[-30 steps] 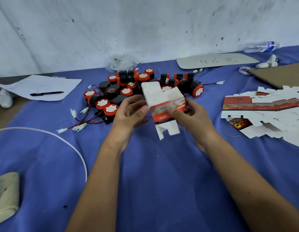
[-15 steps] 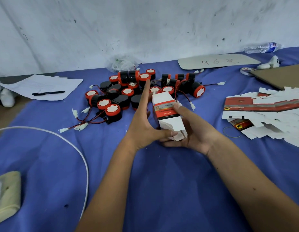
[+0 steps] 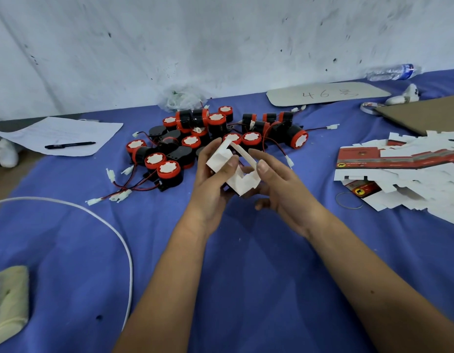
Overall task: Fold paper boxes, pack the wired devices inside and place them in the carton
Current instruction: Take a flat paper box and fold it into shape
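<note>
A small white paper box [image 3: 240, 183] is held above the blue cloth, its open end and loose flaps turned toward me. My left hand [image 3: 212, 182] grips its left side, thumb pressing a flap. My right hand [image 3: 279, 184] cradles the right side, its thumb on a bent flap. Behind the hands lies a heap of black-and-red wired devices [image 3: 195, 143] with red and black leads and white plugs. A stack of flat, unfolded red-and-white box blanks [image 3: 399, 166] lies at the right.
A brown cardboard carton flap [image 3: 424, 115] shows at the far right. A paper sheet with a pen [image 3: 68, 145] lies at the left, a white cable [image 3: 93, 217] loops across the cloth, a water bottle [image 3: 391, 72] and a grey card [image 3: 327, 94] lie by the wall.
The box was upright with its red label facing me; it has been tipped so its open white end faces me. My left hand's fingers moved from straight beside it to gripping it.
</note>
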{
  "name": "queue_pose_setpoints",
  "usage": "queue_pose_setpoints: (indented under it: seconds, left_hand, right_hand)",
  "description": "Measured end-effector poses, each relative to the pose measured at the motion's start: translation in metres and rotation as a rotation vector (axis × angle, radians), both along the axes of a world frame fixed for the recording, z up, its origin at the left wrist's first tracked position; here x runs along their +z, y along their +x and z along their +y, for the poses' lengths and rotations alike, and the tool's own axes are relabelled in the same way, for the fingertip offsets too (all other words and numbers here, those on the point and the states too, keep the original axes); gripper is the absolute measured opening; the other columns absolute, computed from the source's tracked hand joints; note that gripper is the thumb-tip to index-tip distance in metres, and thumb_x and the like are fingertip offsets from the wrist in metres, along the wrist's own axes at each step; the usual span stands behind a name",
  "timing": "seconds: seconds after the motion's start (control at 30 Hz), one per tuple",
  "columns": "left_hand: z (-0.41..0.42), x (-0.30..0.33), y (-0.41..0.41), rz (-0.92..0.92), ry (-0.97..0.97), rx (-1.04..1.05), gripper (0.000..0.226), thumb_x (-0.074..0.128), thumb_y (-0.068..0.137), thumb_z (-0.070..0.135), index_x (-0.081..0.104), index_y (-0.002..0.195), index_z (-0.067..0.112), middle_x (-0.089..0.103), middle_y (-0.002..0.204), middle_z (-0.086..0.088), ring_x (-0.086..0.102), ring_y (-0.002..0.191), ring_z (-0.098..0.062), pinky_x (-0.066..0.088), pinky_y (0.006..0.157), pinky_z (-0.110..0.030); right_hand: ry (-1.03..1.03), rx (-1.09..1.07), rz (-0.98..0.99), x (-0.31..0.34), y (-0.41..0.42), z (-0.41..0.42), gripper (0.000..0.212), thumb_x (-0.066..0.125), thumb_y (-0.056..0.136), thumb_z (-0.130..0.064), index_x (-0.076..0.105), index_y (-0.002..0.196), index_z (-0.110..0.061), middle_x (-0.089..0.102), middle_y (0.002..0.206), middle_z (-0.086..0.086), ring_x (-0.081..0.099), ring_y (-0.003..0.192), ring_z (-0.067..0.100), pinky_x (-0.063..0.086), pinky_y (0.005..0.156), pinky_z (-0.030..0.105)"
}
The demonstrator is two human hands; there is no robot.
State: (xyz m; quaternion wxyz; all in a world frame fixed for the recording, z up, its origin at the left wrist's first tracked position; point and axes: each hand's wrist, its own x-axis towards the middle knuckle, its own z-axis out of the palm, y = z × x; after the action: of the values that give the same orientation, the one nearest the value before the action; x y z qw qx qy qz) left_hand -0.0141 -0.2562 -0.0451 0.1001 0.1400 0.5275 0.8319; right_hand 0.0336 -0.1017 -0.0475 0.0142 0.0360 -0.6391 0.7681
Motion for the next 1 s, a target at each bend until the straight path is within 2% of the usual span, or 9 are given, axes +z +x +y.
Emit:
queue_pose_setpoints:
  seconds: [0.17, 0.27, 0.37, 0.43, 0.53, 0.7, 0.77, 0.83, 1.0]
  left_hand:
    - [0.007, -0.003, 0.007, 0.02, -0.106, -0.053, 0.051, 0.068, 0.092, 0.026, 0.051, 0.14, 0.029, 0.071, 0.125, -0.002, 0.07, 0.11, -0.023, 0.057, 0.09, -0.048]
    - [0.009, -0.005, 0.008, 0.04, -0.155, -0.036, 0.041, 0.064, 0.101, 0.024, 0.052, 0.14, 0.028, 0.068, 0.129, -0.007, 0.066, 0.12, -0.032, 0.053, 0.098, -0.056]
    - [0.007, -0.003, 0.008, 0.049, -0.182, -0.034, 0.058, 0.072, 0.088, 0.037, 0.053, 0.141, 0.027, 0.065, 0.122, -0.006, 0.065, 0.114, -0.026, 0.049, 0.106, -0.058]
    - [0.009, 0.0, 0.009, 0.07, -0.194, -0.025, 0.068, 0.076, 0.08, 0.041, 0.052, 0.142, 0.025, 0.066, 0.119, -0.001, 0.065, 0.113, -0.024, 0.05, 0.105, -0.054]
    - [0.011, 0.003, 0.011, 0.142, -0.209, 0.169, 0.053, 0.073, 0.086, 0.041, 0.062, 0.132, 0.017, 0.068, 0.128, -0.005, 0.065, 0.12, -0.028, 0.052, 0.105, -0.053]
    - [0.009, 0.004, 0.012, 0.305, -0.296, 0.375, 0.038, 0.072, 0.086, 0.044, 0.075, 0.109, 0.014, 0.075, 0.109, 0.002, 0.071, 0.102, -0.014, 0.06, 0.085, -0.034]
    - [0.007, 0.005, 0.009, 0.238, -0.252, 0.343, 0.031, 0.078, 0.079, 0.039, 0.077, 0.102, 0.018, 0.077, 0.105, 0.003, 0.072, 0.099, -0.013, 0.059, 0.083, -0.029]
    - [0.004, 0.005, 0.005, 0.147, -0.196, 0.31, 0.024, 0.086, 0.078, 0.03, 0.078, 0.097, 0.019, 0.077, 0.104, 0.0, 0.071, 0.102, -0.019, 0.059, 0.086, -0.035]
    - [0.0, 0.005, 0.001, 0.024, -0.136, 0.398, 0.02, 0.062, 0.076, 0.019, 0.075, 0.09, 0.016, 0.074, 0.107, -0.008, 0.069, 0.102, -0.028, 0.055, 0.075, -0.038]
  right_hand:
    - [0.377, -0.217, 0.228, -0.004, -0.001, -0.005, 0.042, 0.066, 0.096, -0.038, 0.058, 0.136, -0.031, 0.069, 0.114, -0.008, 0.071, 0.078, 0.018, 0.056, 0.049, 0.036]
    - [0.364, -0.297, 0.218, -0.005, -0.001, -0.006, 0.032, 0.066, 0.095, -0.039, 0.064, 0.124, -0.026, 0.072, 0.1, -0.004, 0.07, 0.07, 0.022, 0.054, 0.047, 0.037]
    - [0.251, -0.341, 0.139, -0.002, -0.002, -0.003, 0.032, 0.065, 0.089, -0.044, 0.067, 0.114, -0.024, 0.072, 0.085, 0.002, 0.064, 0.051, 0.022, 0.048, 0.042, 0.033]
    - [0.292, -0.349, 0.159, -0.003, -0.002, -0.001, 0.022, 0.067, 0.091, -0.042, 0.068, 0.109, -0.028, 0.072, 0.082, 0.001, 0.061, 0.048, 0.016, 0.046, 0.042, 0.028]
    - [0.412, -0.329, 0.233, -0.006, 0.0, -0.005, 0.019, 0.071, 0.092, -0.044, 0.067, 0.108, -0.037, 0.072, 0.087, -0.007, 0.063, 0.053, 0.006, 0.046, 0.045, 0.018]
    - [0.476, -0.325, 0.245, -0.006, 0.001, -0.006, 0.031, 0.071, 0.089, -0.049, 0.067, 0.114, -0.031, 0.071, 0.09, -0.007, 0.064, 0.053, 0.01, 0.046, 0.045, 0.019]
    - [0.478, -0.305, 0.255, -0.005, 0.002, -0.004, 0.025, 0.07, 0.093, -0.04, 0.067, 0.116, -0.03, 0.071, 0.094, -0.01, 0.064, 0.059, 0.005, 0.047, 0.049, 0.018]
    - [0.499, -0.262, 0.259, -0.005, 0.002, -0.002, 0.027, 0.066, 0.096, -0.029, 0.066, 0.123, -0.029, 0.069, 0.1, -0.016, 0.064, 0.07, 0.0, 0.048, 0.055, 0.016]
    - [0.565, -0.1, 0.239, -0.007, 0.003, -0.006, 0.05, 0.063, 0.096, -0.022, 0.051, 0.144, -0.031, 0.06, 0.13, -0.016, 0.064, 0.094, 0.004, 0.049, 0.07, 0.019]
